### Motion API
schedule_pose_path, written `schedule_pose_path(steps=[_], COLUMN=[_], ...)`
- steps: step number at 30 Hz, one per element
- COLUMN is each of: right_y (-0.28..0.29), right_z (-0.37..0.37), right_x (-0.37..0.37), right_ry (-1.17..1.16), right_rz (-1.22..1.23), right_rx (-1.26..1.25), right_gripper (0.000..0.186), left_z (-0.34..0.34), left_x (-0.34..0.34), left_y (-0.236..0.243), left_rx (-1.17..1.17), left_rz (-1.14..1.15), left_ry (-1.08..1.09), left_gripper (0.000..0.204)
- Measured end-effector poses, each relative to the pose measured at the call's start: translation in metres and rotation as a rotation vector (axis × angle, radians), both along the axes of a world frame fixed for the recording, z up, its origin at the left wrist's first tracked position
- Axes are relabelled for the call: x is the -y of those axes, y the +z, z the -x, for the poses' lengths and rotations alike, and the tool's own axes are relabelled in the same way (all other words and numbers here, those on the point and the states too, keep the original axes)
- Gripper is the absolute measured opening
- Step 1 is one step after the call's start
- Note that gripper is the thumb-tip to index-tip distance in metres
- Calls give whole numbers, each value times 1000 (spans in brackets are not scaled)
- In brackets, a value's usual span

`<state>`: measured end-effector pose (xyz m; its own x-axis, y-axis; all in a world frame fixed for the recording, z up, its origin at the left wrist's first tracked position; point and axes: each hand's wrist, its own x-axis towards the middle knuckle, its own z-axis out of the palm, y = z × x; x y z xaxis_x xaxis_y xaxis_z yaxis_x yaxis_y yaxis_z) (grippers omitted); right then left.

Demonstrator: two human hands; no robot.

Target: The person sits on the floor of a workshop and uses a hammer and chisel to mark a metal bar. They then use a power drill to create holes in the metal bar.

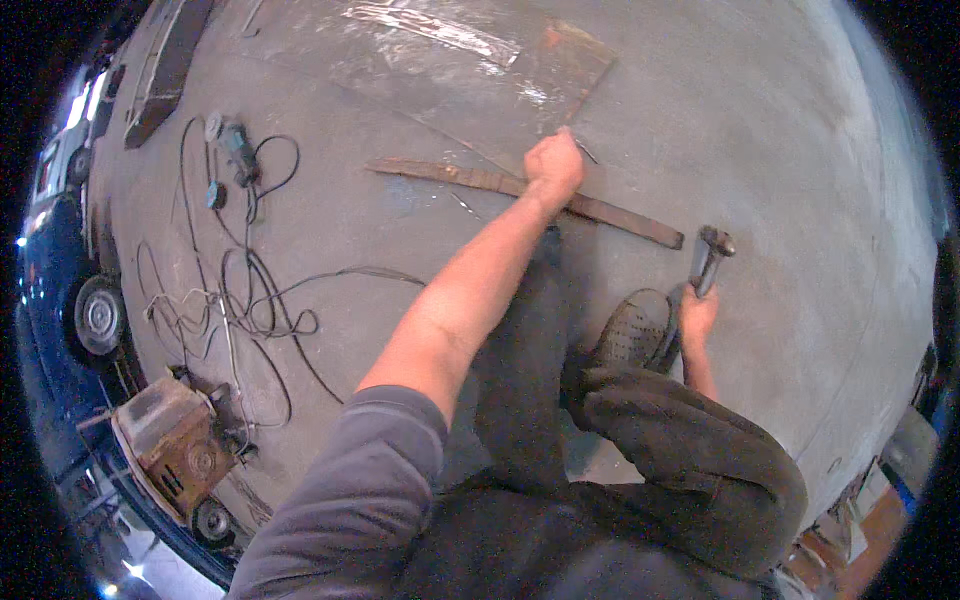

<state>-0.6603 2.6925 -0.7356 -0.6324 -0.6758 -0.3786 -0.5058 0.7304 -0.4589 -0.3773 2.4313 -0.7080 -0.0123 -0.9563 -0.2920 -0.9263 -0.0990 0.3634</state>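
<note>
One head-worn fisheye camera looks steeply down over both hands (555,163) and the floor (810,320).

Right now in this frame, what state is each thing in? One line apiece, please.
Left hand: closed in a fist; contents unclear.
Right hand: closed around the hammer.
Hammer: held, head pointing away from the person.
Long bar: lying on the floor, partly hidden from view.
Brown plate: on the floor.
Angle grinder: lying on the floor; running or not unclear.
Black cable: loosely looped.
Boxy machine: rusted, power unclear.
</note>
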Motion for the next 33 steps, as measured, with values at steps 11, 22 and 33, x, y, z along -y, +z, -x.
schedule_pose_path(steps=[11,22,33], right_y=[-2,-23,-60], right_z=[-24,34,43], right_x=[2,-13,-4], right_ry=[38,43,205], right_rz=[75,105,195], right_rx=[-9,-126,-179], right_gripper=[69,50,63], left_z=[-11,-212,-409], left_x=[16,-121,-319], left_y=[-13,78,-3], left_rx=[16,-292,59], left_rz=[82,153,-127], left_ry=[-357,427,870], left_gripper=[19,31,33])
